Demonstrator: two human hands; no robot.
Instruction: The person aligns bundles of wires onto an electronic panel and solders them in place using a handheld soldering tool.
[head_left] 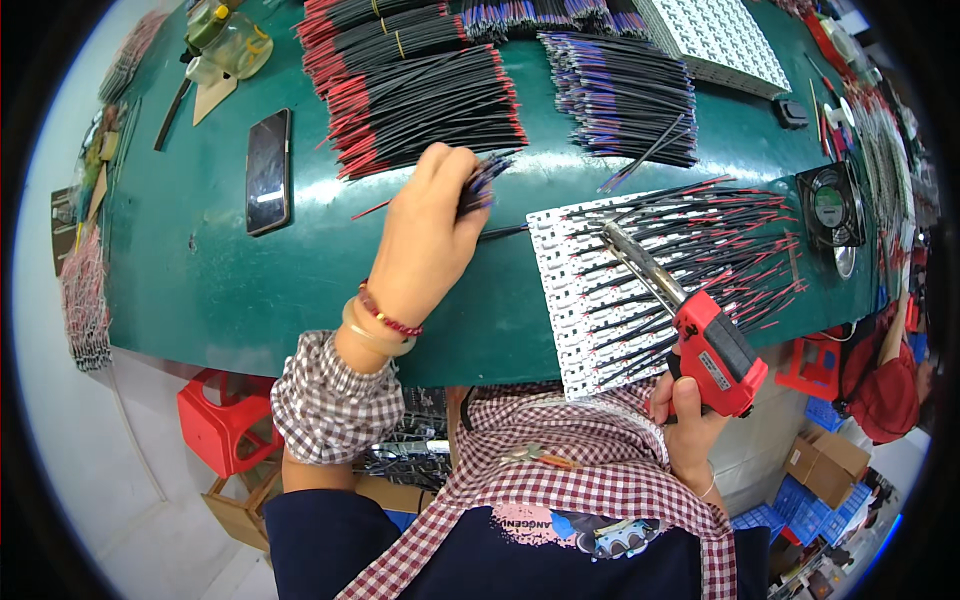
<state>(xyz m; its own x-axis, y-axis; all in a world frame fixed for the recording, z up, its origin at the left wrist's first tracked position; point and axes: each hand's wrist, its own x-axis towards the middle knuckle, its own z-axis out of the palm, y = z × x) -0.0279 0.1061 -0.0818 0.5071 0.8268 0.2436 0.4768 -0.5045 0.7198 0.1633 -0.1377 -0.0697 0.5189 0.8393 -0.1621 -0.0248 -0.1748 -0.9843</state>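
My left hand (432,225) is closed around a small bundle of black wires (481,188) with bluish ends, just in front of a pile of black wires with red ends (435,105). One black wire runs from beside this hand to the edge of a white circuit board panel (556,300). My right hand (688,415) grips a red and black soldering gun (715,350) by its handle. Its metal tip points up and left, over the panel's upper part. Rows of black wires (690,245) lie across the panel, their red ends fanned out to the right.
A phone (268,175) lies on the green table (200,290) at left. A pile of blue-ended wires (625,100) and stacked white panels (720,45) are at the back. A small fan (830,205) stands right of the panel; a clear bottle (240,48) is back left.
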